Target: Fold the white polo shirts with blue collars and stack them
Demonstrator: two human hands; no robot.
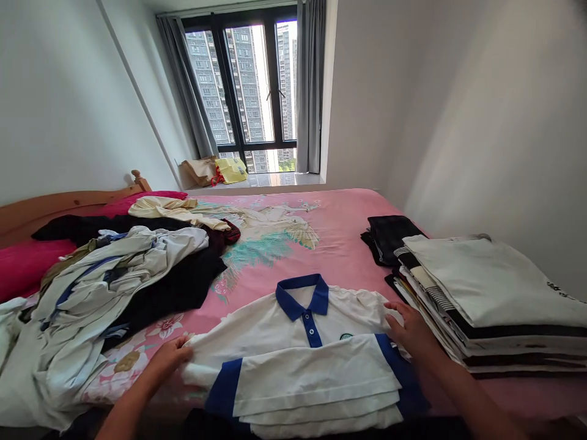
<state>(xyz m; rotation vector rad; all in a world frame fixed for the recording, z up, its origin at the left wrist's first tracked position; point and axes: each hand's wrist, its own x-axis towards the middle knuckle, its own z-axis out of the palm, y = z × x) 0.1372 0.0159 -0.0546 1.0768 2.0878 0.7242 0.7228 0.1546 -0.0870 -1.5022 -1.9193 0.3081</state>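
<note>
A white polo shirt [257, 330] with a blue collar and blue button placket lies front up on the bed before me. Its lower part is folded up in layers, with blue bands at both sides and a small green emblem on the chest. My left hand [167, 363] pinches the sleeve edge at the shirt's left. On the opposite side, my right hand [413, 333] is closed at the other sleeve, its fingertips partly hidden by the cloth.
Beside my right arm stands a tall stack of folded clothes [486, 287], with folded black garments [394, 235] behind it. A loose heap of clothes [132, 263] covers the bed's left. Paper bags [199, 171] sit on the windowsill. Pink bedding [343, 220] stretches toward the window.
</note>
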